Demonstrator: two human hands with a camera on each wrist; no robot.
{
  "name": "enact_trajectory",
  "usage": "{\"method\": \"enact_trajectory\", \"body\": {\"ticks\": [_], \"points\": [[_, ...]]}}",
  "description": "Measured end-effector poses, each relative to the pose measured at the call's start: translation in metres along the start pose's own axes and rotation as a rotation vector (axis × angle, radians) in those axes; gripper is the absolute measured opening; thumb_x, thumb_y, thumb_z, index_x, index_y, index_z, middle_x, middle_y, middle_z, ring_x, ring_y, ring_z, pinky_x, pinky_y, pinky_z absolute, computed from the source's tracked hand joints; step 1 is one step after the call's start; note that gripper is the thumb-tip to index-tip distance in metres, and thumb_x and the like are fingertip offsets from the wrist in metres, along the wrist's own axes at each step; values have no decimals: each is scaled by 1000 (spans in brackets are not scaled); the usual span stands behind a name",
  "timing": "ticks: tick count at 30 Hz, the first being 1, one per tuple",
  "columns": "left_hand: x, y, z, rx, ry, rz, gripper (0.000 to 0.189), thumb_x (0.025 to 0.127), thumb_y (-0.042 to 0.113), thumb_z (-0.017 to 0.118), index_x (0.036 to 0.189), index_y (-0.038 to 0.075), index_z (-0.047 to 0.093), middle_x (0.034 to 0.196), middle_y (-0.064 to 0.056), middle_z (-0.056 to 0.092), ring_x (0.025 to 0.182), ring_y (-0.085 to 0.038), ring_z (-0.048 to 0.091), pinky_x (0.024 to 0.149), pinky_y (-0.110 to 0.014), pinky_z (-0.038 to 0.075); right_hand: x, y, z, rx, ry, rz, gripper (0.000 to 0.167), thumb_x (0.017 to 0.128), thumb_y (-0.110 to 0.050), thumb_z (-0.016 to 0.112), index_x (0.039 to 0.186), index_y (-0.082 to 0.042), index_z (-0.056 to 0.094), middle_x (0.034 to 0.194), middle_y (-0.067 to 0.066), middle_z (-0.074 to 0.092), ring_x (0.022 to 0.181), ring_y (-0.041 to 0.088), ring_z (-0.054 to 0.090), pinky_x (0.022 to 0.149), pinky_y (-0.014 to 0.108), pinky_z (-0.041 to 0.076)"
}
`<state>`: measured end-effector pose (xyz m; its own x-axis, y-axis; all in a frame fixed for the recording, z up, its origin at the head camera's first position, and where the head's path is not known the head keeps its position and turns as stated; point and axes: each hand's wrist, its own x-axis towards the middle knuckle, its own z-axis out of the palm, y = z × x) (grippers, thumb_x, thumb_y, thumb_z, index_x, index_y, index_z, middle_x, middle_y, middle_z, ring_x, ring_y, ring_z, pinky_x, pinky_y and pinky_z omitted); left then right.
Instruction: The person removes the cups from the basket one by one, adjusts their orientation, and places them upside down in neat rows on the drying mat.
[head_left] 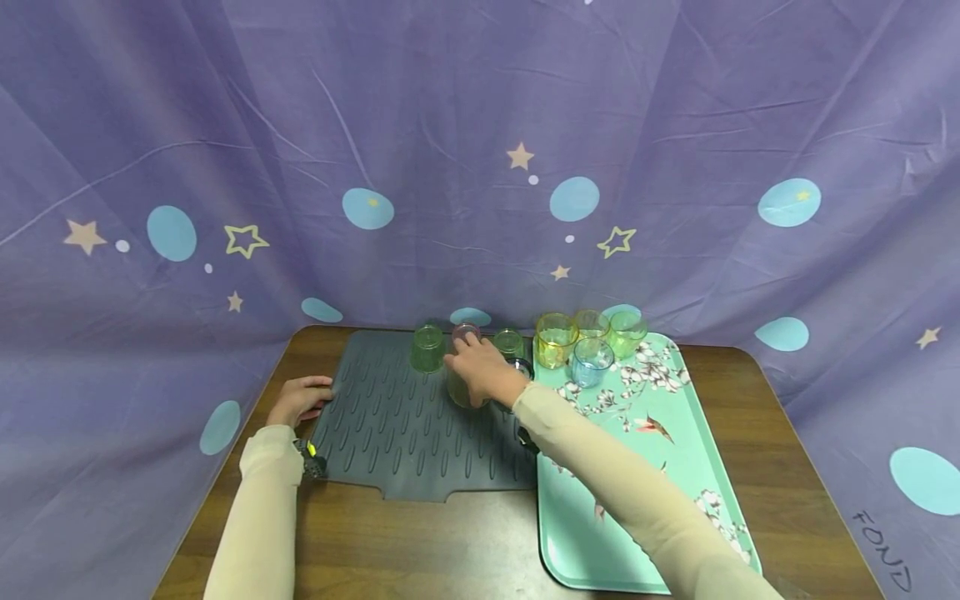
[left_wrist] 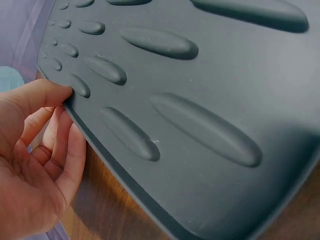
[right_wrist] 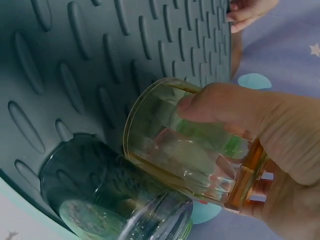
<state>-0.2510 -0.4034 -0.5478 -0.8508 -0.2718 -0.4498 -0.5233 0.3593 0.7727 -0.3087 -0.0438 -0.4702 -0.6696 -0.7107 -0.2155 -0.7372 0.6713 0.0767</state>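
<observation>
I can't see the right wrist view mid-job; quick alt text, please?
The right grip holds a clear, yellow-tinted cup, mouth tilted towards a dark ridged mat. Close beside it, a greyish see-through cup stands mouth down on the mat. The left grip is at the mat's far edge.

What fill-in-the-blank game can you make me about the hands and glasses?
The right hand holds a glass upside ____.
The left hand touches the mat's ____-hand edge.
The number of tray glasses on the tray is ____.
Two of those are yellow, one is green, one is ____.

Missing words: down; left; four; blue.
</observation>
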Motion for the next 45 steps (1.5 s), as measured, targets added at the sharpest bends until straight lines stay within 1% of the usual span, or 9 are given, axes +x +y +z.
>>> {"method": "enact_trajectory", "body": {"ticks": [9,12,15,23,27,34,41,43,45], "points": [[-1,0,-1,7,18,7,50,93,12,67,139,-2,55,101,2,63,84,-11,59,70,-23,54,11,-6,1,-147,-42,-32,93,71,-35,94,151,-28,48,152,4,47,135,26,43,114,46,41],[-1,-1,1,0,23,3,50,93,12,68,139,-1,56,102,1,64,84,-11,59,70,-23,55,15,-8,2,-193,-56,-40,93,71,-38,93,152,-30,47,154,3,45,136,26,42,114,46,40],[0,-3,1,-6,23,5,50,92,12,69,138,-1,56,104,0,65,84,-11,60,70,-24,55,18,-10,4,-233,-65,-43,92,72,-40,93,152,-31,47,154,2,45,134,25,42,112,45,41],[1,-3,2,-6,17,4,50,92,11,68,139,-2,56,98,5,64,84,-10,60,71,-24,55,20,-15,14,-280,-77,-50,91,74,-39,91,153,-32,45,158,1,43,136,24,40,112,42,38],[1,-3,1,-5,21,2,50,92,11,68,139,-1,56,97,5,64,84,-10,60,70,-24,55,19,-16,16,-294,-67,-49,90,75,-40,90,153,-33,45,157,2,43,137,24,40,111,41,37],[3,-5,2,-23,24,4,49,92,11,69,138,-1,57,90,8,63,81,-10,59,69,-23,55,17,-16,16,-279,-61,-51,87,79,-39,88,154,-34,45,159,2,41,140,24,39,114,43,35],[1,-4,2,-26,18,7,50,92,11,68,139,-2,56,91,9,62,81,-9,60,70,-24,55,14,-16,15,-231,-46,-70,88,79,-45,87,154,-35,41,158,4,40,143,26,37,118,46,33],[1,-4,1,-22,17,8,50,92,12,68,139,-2,56,93,8,62,82,-9,60,70,-24,55,11,-14,12,-195,-20,-80,90,78,-47,87,154,-34,42,156,5,42,142,27,38,118,48,33],[3,-5,0,-16,17,8,50,92,12,68,139,-2,56,97,6,63,83,-10,60,70,-24,55,8,-10,8,-129,11,-92,89,77,-48,87,153,-33,44,153,6,43,140,28,38,118,51,33]]}}
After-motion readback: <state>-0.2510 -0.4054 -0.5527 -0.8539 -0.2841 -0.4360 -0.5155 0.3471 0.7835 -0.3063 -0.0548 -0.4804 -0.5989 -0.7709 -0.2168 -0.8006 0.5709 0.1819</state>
